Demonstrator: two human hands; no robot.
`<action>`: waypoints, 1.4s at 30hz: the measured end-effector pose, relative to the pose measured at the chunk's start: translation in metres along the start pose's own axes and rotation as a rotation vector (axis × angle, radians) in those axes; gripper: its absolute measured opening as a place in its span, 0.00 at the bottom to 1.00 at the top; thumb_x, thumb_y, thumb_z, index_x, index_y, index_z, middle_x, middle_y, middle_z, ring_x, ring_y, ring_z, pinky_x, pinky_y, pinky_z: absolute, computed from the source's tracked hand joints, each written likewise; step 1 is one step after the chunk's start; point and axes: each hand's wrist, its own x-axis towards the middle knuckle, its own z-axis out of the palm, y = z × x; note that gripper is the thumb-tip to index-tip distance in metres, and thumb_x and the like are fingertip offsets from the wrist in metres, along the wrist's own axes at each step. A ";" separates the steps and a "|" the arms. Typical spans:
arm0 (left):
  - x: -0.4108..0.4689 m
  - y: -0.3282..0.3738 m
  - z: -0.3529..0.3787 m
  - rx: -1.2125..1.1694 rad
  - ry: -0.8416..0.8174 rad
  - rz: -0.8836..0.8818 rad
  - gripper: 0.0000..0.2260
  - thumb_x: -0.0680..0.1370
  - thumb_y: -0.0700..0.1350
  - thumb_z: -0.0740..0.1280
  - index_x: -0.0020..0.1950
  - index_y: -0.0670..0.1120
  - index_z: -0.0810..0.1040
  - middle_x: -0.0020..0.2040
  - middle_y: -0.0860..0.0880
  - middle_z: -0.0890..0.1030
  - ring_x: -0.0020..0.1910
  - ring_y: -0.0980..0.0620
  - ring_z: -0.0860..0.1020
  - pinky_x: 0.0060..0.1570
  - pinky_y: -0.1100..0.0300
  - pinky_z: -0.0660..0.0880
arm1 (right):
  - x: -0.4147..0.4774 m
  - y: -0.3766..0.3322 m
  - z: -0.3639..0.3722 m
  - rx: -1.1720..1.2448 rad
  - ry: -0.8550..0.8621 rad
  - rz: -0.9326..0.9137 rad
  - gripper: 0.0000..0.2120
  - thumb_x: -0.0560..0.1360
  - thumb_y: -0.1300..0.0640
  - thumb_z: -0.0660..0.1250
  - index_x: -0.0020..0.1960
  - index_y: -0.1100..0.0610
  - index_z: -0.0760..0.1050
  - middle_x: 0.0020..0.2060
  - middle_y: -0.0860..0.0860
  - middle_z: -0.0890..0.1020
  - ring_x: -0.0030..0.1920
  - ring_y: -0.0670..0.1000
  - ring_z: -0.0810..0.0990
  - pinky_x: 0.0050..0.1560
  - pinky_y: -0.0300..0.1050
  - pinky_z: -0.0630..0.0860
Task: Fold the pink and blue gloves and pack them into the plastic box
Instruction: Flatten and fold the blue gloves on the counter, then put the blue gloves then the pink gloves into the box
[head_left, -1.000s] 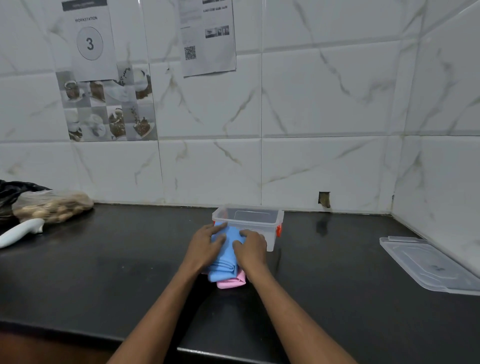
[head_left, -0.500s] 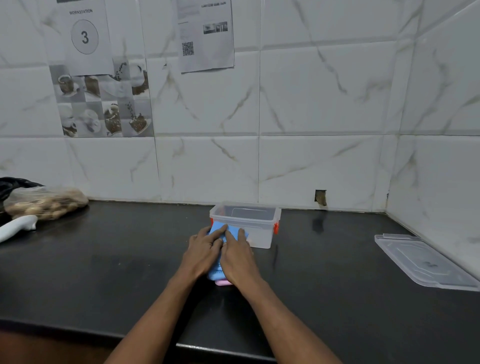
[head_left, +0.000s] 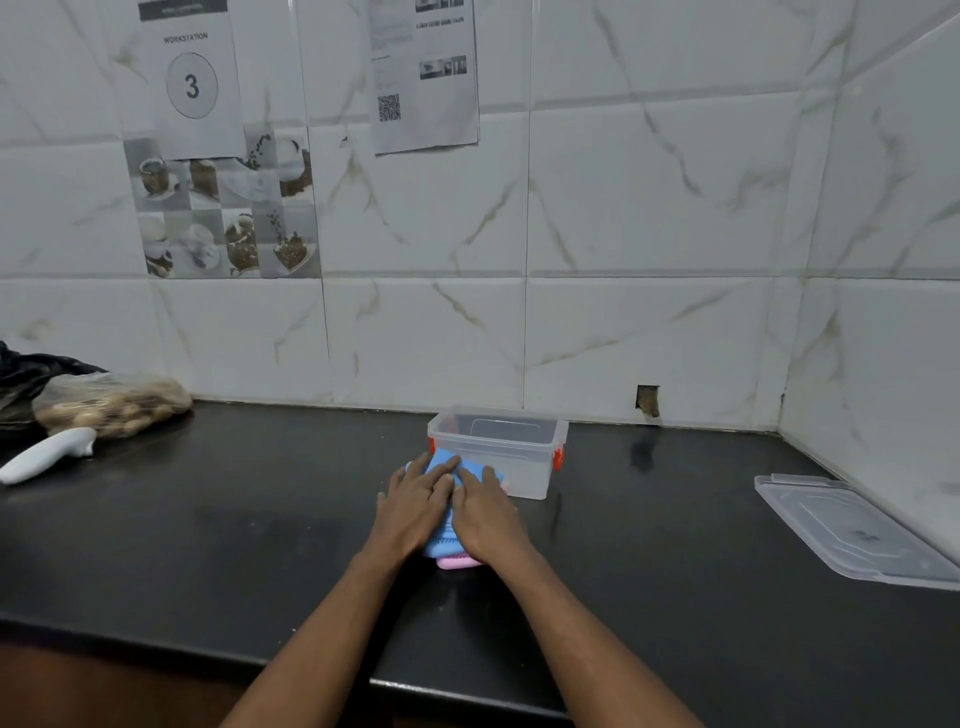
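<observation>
Right, from my head camera: black counter (head_left: 260, 545) under me, marble-tiled wall behind it, with a "Workstation 3" sheet (head_left: 189, 78) and a QR-code notice (head_left: 423, 73) taped up. Far left sits a clear bag of brownish lumps (head_left: 111, 402) against something dark, with a white handle-shaped tool (head_left: 47, 454) just in front of it. Off to the right, well apart from my work, the clear lid (head_left: 852, 530) lies flat by the side wall. Dead ahead is the plastic box (head_left: 498, 449), open, orange clips at its ends, right behind my fingertips and touching the far edge of the bundle as far as I can see. Nothing sits between me and it except the gloves themselves. My left hand (head_left: 415, 506) and right hand (head_left: 485, 514) lie flat, side by side, palms down, fingers spread, pressing rather than gripping. Under them the blue glove (head_left: 441, 462) is stacked on the pink glove (head_left: 457, 561), long axis running away from me toward the box, pink edge peeking out nearest me.
</observation>
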 end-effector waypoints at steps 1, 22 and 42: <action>-0.003 0.003 -0.001 -0.015 0.042 -0.024 0.18 0.83 0.52 0.53 0.72 0.61 0.69 0.78 0.49 0.60 0.78 0.47 0.54 0.75 0.39 0.47 | -0.001 0.000 -0.003 0.037 -0.010 -0.011 0.23 0.83 0.50 0.47 0.77 0.51 0.57 0.78 0.57 0.54 0.74 0.59 0.61 0.71 0.53 0.61; -0.017 0.019 -0.014 0.061 0.091 0.238 0.22 0.78 0.62 0.54 0.54 0.53 0.84 0.59 0.58 0.82 0.59 0.60 0.77 0.57 0.60 0.72 | 0.046 0.055 -0.069 -0.561 0.288 -0.166 0.15 0.73 0.70 0.55 0.54 0.59 0.75 0.52 0.56 0.82 0.54 0.57 0.79 0.58 0.45 0.66; -0.027 0.155 0.001 -0.221 -0.104 -0.069 0.09 0.72 0.43 0.64 0.36 0.37 0.76 0.22 0.44 0.77 0.16 0.51 0.74 0.17 0.68 0.66 | -0.128 0.132 -0.180 -0.347 0.370 -0.205 0.07 0.74 0.70 0.62 0.43 0.61 0.76 0.38 0.52 0.80 0.46 0.55 0.71 0.42 0.47 0.68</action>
